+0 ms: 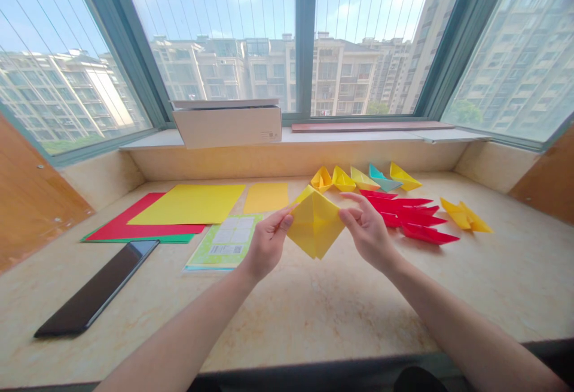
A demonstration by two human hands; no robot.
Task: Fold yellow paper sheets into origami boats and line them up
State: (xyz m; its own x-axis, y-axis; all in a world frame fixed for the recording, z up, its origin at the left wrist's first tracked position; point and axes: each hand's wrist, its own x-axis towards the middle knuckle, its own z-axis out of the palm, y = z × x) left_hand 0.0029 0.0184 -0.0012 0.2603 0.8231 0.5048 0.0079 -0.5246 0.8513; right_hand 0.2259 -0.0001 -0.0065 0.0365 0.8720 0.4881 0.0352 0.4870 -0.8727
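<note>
A folded yellow paper diamond (314, 224) is held up above the stone ledge, its lower point split into two layers. My left hand (268, 241) pinches its left corner between thumb and fingers. At the opposite corner, the thumb and a finger of my right hand (368, 232) grip the paper, with the index finger stretched out above it. Just beyond the right hand lie several red folded paper boats (417, 216). Behind the diamond stands a row of small folded boats, among them a yellow one (344, 180) and a teal one (383, 180).
Yellow sheets (188, 204), red sheets (121, 219) and green sheets overlap at the left. A plastic packet of patterned paper (219, 248) lies near my left hand. A black phone (96, 290) rests in front. A white box (228, 126) sits on the window sill.
</note>
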